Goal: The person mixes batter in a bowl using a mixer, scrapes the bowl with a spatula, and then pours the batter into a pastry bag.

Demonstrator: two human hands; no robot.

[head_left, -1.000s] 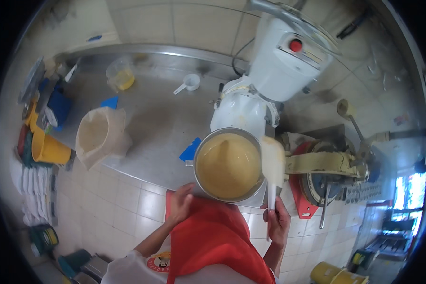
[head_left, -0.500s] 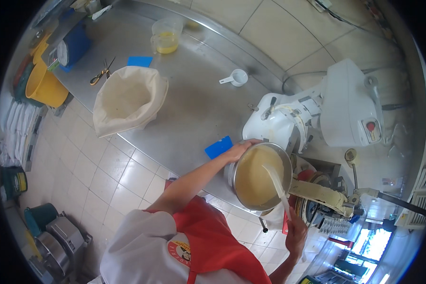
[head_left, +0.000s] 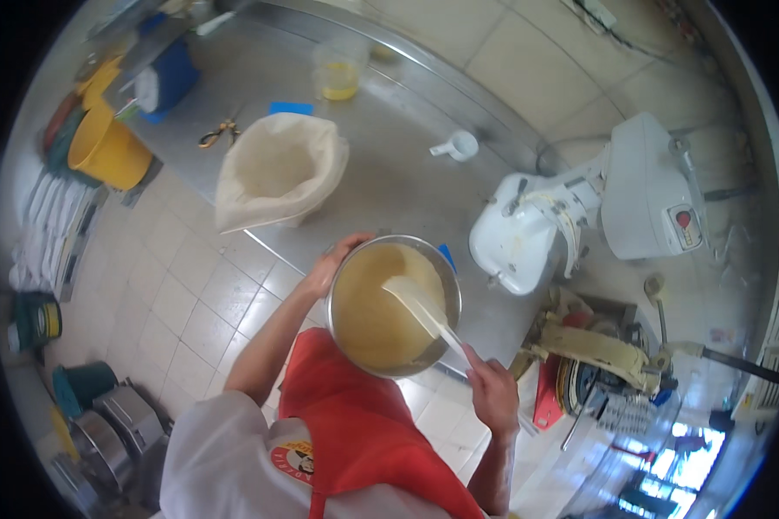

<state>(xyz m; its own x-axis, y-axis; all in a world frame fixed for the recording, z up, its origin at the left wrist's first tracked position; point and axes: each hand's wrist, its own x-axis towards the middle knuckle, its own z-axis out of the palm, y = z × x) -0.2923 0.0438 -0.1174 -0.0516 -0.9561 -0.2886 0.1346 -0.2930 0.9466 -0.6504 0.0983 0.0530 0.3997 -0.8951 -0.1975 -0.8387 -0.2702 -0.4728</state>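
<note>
A round metal mixing bowl [head_left: 447,294] full of pale yellow batter is held in front of my chest, off the steel counter [head_left: 389,173]. My left hand [head_left: 333,262] grips its left rim. My right hand [head_left: 492,389] holds the handle of a white plastic scraper [head_left: 417,303], whose blade rests in the batter. A white stand mixer [head_left: 580,216] with its head tilted back stands on the counter to the right of the bowl.
An open white flour sack [head_left: 277,173], scissors [head_left: 219,132], a small white cup [head_left: 459,145] and a clear tub with yellow liquid [head_left: 337,73] lie on the counter. Yellow buckets [head_left: 108,151] sit far left. Metal pots [head_left: 112,432] stand on the tiled floor at lower left.
The view has swung left and the bowl has come away from the mixer toward my chest. My left hand moved to the bowl's left rim; the scraper stayed in the batter.
</note>
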